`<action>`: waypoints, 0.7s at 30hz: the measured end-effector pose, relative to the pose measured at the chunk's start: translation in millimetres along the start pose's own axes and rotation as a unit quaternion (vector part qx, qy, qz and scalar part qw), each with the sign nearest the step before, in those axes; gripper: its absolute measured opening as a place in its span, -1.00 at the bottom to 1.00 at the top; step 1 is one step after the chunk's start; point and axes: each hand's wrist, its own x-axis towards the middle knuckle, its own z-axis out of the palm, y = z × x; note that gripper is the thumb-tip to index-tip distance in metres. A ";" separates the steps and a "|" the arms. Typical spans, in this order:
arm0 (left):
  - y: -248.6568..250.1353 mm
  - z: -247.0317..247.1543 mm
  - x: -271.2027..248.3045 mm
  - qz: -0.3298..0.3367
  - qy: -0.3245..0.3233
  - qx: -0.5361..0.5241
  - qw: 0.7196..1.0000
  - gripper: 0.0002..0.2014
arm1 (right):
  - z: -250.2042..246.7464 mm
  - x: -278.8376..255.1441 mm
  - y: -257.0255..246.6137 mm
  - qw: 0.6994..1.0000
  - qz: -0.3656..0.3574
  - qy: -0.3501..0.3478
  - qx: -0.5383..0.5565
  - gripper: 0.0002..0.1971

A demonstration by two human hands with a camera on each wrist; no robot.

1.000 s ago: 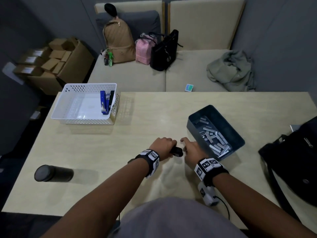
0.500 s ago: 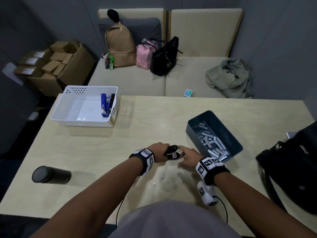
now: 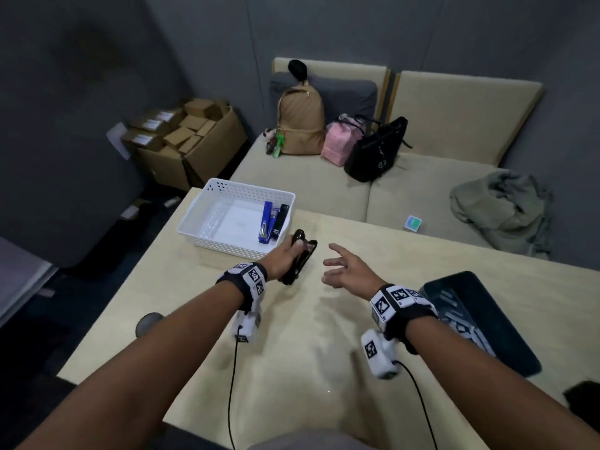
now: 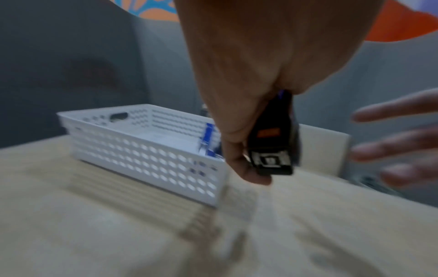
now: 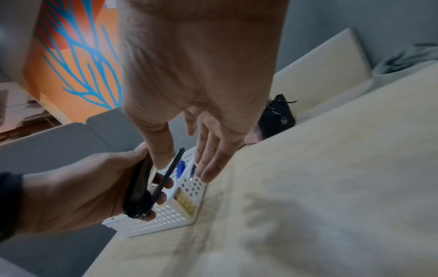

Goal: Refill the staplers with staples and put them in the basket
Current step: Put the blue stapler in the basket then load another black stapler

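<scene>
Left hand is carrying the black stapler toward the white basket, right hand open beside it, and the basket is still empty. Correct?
Not quite: the white basket is not empty. The head view shows a blue stapler and a dark stapler already lying in it, along its right side. The rest holds: the left hand grips the black stapler near the basket, and the right hand is open beside it.

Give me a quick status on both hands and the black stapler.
Left hand grips black stapler, lifted beside white basket. Right hand open, empty. Two staplers already in basket. Nothing blocking.
</scene>
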 end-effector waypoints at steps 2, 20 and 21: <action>-6.0 -40.7 12.7 -0.001 0.099 0.043 0.994 -0.60 | 17.4 18.6 -20.8 1.000 -0.014 0.005 -0.022 -0.23; -39.0 -145.4 146.7 -0.163 0.181 0.183 0.952 -0.63 | 72.0 114.9 -32.9 0.997 0.011 0.067 -0.024 -0.48; -37.3 -143.2 145.6 -0.170 0.182 0.184 0.951 -0.64 | 70.1 114.3 -30.4 0.997 0.016 0.071 -0.010 -0.50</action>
